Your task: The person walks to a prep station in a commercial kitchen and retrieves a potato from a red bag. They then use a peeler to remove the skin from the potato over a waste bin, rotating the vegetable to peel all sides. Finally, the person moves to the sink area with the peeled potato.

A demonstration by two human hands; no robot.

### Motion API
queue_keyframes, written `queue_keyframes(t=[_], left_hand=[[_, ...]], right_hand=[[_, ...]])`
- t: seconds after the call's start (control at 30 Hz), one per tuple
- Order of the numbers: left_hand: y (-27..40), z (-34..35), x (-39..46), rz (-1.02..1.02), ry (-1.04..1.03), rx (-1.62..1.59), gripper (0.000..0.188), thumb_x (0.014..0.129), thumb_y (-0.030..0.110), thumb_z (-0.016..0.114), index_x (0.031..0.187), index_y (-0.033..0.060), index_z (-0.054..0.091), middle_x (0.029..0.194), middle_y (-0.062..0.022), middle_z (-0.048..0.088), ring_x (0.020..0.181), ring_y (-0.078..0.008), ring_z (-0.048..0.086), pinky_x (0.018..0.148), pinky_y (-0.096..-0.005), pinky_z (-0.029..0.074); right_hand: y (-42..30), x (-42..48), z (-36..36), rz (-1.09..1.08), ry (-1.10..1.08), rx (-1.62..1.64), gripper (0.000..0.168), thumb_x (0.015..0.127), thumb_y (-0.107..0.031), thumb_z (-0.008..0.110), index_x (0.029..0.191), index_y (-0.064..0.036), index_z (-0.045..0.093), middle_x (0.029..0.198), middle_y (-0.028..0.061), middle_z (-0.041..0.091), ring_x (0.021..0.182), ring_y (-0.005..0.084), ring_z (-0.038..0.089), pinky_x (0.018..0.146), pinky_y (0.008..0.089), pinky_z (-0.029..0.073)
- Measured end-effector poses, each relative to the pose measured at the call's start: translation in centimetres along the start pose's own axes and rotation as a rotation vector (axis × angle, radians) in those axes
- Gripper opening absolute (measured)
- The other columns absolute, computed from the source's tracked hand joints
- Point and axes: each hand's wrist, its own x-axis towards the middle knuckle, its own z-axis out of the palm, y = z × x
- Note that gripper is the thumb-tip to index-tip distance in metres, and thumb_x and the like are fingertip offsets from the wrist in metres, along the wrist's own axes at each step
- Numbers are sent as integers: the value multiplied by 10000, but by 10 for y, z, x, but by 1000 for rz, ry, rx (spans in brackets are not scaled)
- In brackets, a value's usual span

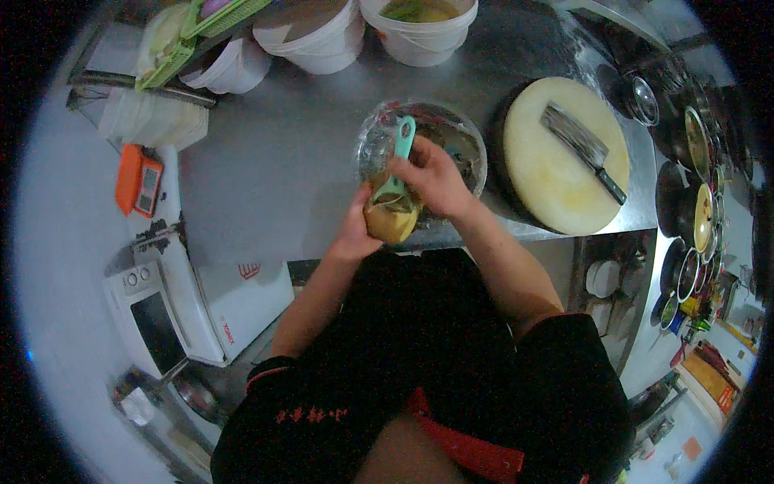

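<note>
A yellow, partly peeled potato (pixel 393 225) rests in my left hand (pixel 355 228), close in front of my body. In my right hand (pixel 440 181) is a mint-green vegetable peeler (pixel 405 134). Its handle points away from me, and its head lies against the top of the potato. Beneath both hands sits a round basin (pixel 370 136) with what looks like clear plastic film over its near-left side. Dark scraps lie inside, too dim to identify; my right hand and the potato hide part of the basin.
At the right, a cleaver (pixel 574 136) lies on a thick round chopping board (pixel 544 175). White buckets (pixel 420 45) line the far side of the steel worktop (pixel 260 163). An orange kitchen scale (pixel 138 180) stands left, above a white oven-like appliance (pixel 142 275). Several bowls (pixel 689 272) stand far right.
</note>
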Motion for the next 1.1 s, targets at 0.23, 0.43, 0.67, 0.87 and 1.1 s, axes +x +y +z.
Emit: queue_keyframes(t=[0.23,0.43,0.67,0.87,1.1], left_hand=[[2,12,-3,24,-93,-25,639,1021,537,298,1433,68,436,1372,-154,552,1220,-320,575,962,-560,508],[-2,0,-6,80,-162,-145,671,1000,553,321,1457,68,399,1378,-197,535,1207,-372,577,941,-563,519],[3,-7,0,11,-291,-125,825,883,622,535,1475,73,366,1403,-246,491,1216,-437,554,944,-565,516],[7,-7,11,29,-415,-242,797,893,571,552,1487,73,368,1406,-231,504,1218,-428,554,966,-578,495],[2,-34,6,-97,-105,-41,699,955,502,485,1464,31,402,1431,-177,510,1295,-345,521,1083,-500,423]], right_hand=[[35,32,-46,-16,188,-139,246,934,-163,662,1133,-24,620,997,31,670,896,137,623,811,303,506],[52,14,-65,59,461,233,229,950,-208,652,1120,-56,635,994,43,688,909,151,645,789,319,517],[17,20,-35,126,159,198,268,925,-173,680,1143,-32,614,994,47,673,874,145,621,801,303,512],[45,23,-79,236,447,334,211,942,-225,659,1076,-66,626,874,25,645,708,145,610,641,313,505],[24,36,-56,86,277,-236,277,936,-211,664,1154,-50,609,978,60,679,908,183,646,819,350,524]])
